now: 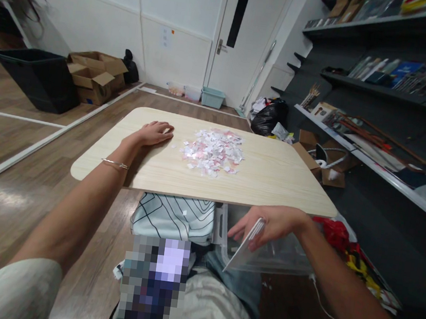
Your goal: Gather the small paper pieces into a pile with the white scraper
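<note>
On the pale wooden tabletop (272, 182) lies a loose pile of small torn paper scraps (214, 152), mostly white with some pink. My left hand (153, 134) rests on the board just left of the pile, its fingers loosely bent and apart, with nothing seen in it. Below the near right edge, my right hand (278, 223) grips a thin stack of white cards (243, 247), tilted with its edges towards me. A clear plastic bin (281, 263) is under and behind that hand. What the cards carry on their faces cannot be made out.
A patterned light-blue cushion (175, 217) sits under the near edge, left of the bin. Dark shelves (382, 175) line the right side, with an open carton (335, 177) beside the table. A black bin (38, 78) and cardboard boxes (95, 75) stand at the far left.
</note>
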The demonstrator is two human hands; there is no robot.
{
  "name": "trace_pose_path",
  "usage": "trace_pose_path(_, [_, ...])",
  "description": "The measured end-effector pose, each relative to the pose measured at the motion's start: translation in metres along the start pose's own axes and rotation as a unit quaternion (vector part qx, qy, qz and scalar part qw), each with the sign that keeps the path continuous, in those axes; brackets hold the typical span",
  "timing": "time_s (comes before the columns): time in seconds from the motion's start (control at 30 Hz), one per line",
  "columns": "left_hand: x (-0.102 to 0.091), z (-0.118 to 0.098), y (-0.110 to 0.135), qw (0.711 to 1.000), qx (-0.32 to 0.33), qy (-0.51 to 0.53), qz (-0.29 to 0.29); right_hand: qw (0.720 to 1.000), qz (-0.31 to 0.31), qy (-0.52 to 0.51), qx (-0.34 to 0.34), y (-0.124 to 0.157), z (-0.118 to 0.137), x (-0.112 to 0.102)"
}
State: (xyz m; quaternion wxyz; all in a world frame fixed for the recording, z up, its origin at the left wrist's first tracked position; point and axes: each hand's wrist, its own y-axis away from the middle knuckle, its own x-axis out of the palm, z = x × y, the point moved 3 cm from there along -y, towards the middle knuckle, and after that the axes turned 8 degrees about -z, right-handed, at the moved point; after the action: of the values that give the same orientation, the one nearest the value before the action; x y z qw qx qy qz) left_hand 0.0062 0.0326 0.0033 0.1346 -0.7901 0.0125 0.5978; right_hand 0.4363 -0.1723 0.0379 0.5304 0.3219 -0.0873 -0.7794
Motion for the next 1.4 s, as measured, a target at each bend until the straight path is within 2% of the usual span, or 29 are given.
trace_pose_path(0.17, [0.0,0.003,-0.002,1.0,0.002,0.006,0.003,0.998,-0.037,0.048,0.026,-0.009,-0.009,-0.007])
trace_pose_path(0.33, [0.002,0.006,-0.003,1.0,0.006,-0.003,0.007,0.997,-0.067,0.031,0.002,-0.007,-0.004,-0.01])
trace_pose_path(0.53, [0.004,0.008,-0.004,1.0,0.01,-0.012,0.005,0.996,-0.085,0.025,-0.018,-0.006,0.005,-0.011])
trace_pose_path(0.63, [0.003,0.008,-0.005,1.0,0.011,-0.012,0.005,0.997,-0.067,0.015,-0.03,-0.004,0.008,-0.012])
trace_pose_path(0.77, [0.004,0.009,-0.004,1.0,0.015,-0.003,0.007,0.998,-0.064,0.003,0.002,0.009,0.016,-0.021])
trace_pose_path(1.03, [0.003,0.005,-0.004,1.0,0.017,-0.019,0.002,0.985,-0.157,0.049,0.049,0.061,0.042,-0.057])
trace_pose_path(1.07, [0.002,0.005,-0.004,1.0,0.017,-0.02,0.003,0.981,-0.178,0.061,0.056,0.07,0.046,-0.062])
trace_pose_path(1.13, [0.002,0.004,-0.003,1.0,0.018,-0.02,0.004,0.961,-0.261,0.076,0.057,0.088,0.055,-0.074])
trace_pose_path(1.23, [0.003,0.005,-0.004,1.0,0.017,-0.02,0.004,0.909,-0.386,0.139,0.074,0.108,0.067,-0.098])
trace_pose_path(1.27, [0.003,0.005,-0.004,1.0,0.018,-0.02,0.002,0.894,-0.399,0.182,0.092,0.11,0.068,-0.106])
trace_pose_path(1.4, [0.004,0.006,-0.005,0.999,0.023,-0.02,-0.009,0.845,-0.366,0.353,0.164,0.092,0.054,-0.135])
